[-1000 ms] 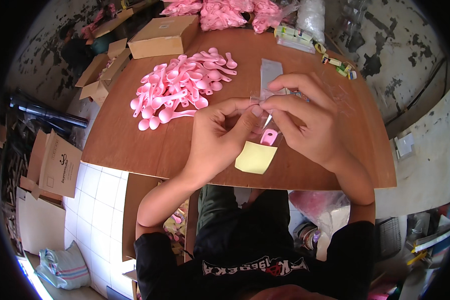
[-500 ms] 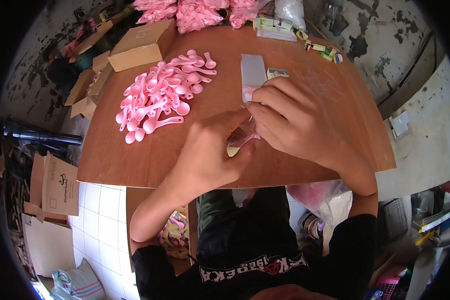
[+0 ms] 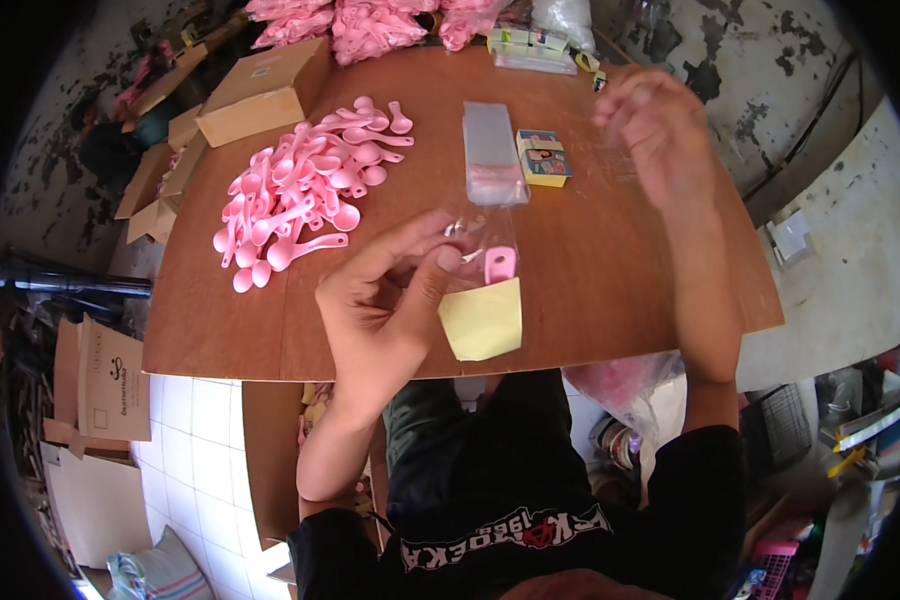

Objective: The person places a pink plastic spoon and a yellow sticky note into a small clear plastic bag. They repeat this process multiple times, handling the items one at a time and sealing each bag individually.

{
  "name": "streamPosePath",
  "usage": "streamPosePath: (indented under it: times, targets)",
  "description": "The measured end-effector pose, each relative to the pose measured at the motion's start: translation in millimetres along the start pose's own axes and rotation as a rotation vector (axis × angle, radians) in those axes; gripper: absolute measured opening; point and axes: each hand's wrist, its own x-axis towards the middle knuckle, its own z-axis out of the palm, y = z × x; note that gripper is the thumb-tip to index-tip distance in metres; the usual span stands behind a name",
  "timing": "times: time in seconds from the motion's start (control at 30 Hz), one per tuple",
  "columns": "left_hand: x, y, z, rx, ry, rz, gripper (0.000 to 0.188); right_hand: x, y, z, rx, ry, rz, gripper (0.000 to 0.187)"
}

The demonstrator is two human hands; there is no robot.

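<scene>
My left hand [image 3: 375, 310] pinches a small clear plastic bag [image 3: 492, 228] over the near part of the table. Inside it lie a pale yellow card [image 3: 482, 322] and a pink spoon, whose holed handle end [image 3: 500, 264] shows above the card. Away to the right, my right hand [image 3: 655, 125] is raised over the table, its fingers blurred; I cannot make out whether they hold anything. Beyond the bag rest a stack of clear plastic bags [image 3: 492, 140] and a small stack of printed cards [image 3: 543, 160]. Loose pink spoons [image 3: 295, 190] are heaped to the left.
At the table's back left stands a cardboard box [image 3: 260, 95]. Bagged pink spoons [image 3: 380, 30] and more packets of clear bags [image 3: 533, 60] line the far edge. Open cartons [image 3: 115, 380] stand on the floor at left, and a plastic sack [image 3: 160, 570] lies near them.
My hands have separated: the right has swung up and right, off the bag. The left has turned and keeps the bag, whose yellow card now faces me. The printed card stack is uncovered.
</scene>
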Motion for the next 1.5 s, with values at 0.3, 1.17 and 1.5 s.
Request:
streamPosePath:
  times: [0.3, 1.17, 1.5]
  targets:
    - [6.0, -9.9, -6.9, -0.001, 0.156, 0.073, 0.029, -34.0, 102.3, -185.1, -1.765, 0.424, 0.553, 0.043]
    - [4.3, -24.6, -19.1, -0.065, -0.071, 0.012, 0.065, -35.9, 27.6, 109.4, -0.347, -0.154, 0.207, 0.016]
    - [-20.5, -42.9, -12.4, -0.179, 0.011, -0.141, 0.054, -76.2, 50.5, 106.5, -0.072, 0.076, 0.412, 0.027]
